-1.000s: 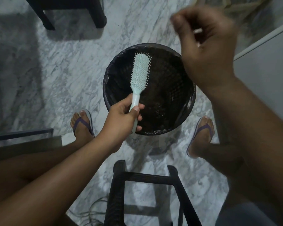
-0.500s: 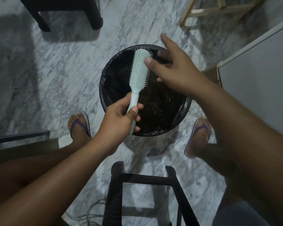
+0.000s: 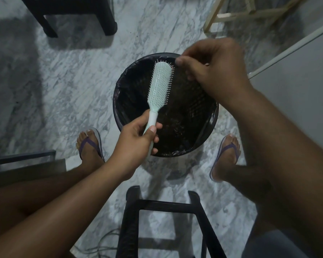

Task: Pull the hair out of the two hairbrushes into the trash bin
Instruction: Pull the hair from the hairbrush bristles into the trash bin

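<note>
Hairbrush, pale mint plastic paddle (image 3: 159, 86): handle gripped by left hand (image 3: 136, 140) over black lined round trash bin (image 3: 119, 101). Right hand (image 3: 214, 69) fingers pinched together beside brush tip; contents indiscernible.

Both forearms were bare to the edge of the view, with no sleeve, watch or bracelet showing. The left hand (image 3: 136, 140) had short, plain nails, the thumbnail pale and trimmed close; the right hand (image 3: 213, 71) wore no ring. Both lower legs were bare too. Each foot wore a flip-flop with a purple thong strap and a pale sole, the left flip-flop (image 3: 90, 144) and the right flip-flop (image 3: 226, 151) matching. A patch of grey-blue cloth (image 3: 268, 243), some garment, showed at the lower right.
</note>
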A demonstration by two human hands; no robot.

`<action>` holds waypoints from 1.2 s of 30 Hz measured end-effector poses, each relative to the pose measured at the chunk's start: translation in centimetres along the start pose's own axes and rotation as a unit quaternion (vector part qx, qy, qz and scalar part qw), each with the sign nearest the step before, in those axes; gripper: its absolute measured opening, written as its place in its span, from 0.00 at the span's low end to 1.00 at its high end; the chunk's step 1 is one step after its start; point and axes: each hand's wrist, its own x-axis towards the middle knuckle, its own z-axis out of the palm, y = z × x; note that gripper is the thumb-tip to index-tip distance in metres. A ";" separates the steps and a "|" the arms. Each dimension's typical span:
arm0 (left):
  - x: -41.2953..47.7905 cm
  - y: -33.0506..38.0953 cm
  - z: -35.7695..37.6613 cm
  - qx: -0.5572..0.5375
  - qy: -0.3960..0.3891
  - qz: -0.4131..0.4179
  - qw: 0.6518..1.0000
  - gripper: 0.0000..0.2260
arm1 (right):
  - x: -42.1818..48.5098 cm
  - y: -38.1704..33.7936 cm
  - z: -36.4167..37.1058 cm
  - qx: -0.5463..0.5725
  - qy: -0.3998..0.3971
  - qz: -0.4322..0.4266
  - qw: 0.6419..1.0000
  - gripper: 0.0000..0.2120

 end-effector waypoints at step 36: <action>-0.3 0.9 -0.7 -0.066 -0.021 0.029 0.997 0.21 | -1.0 -0.1 3.6 0.196 -0.061 0.119 0.971 0.19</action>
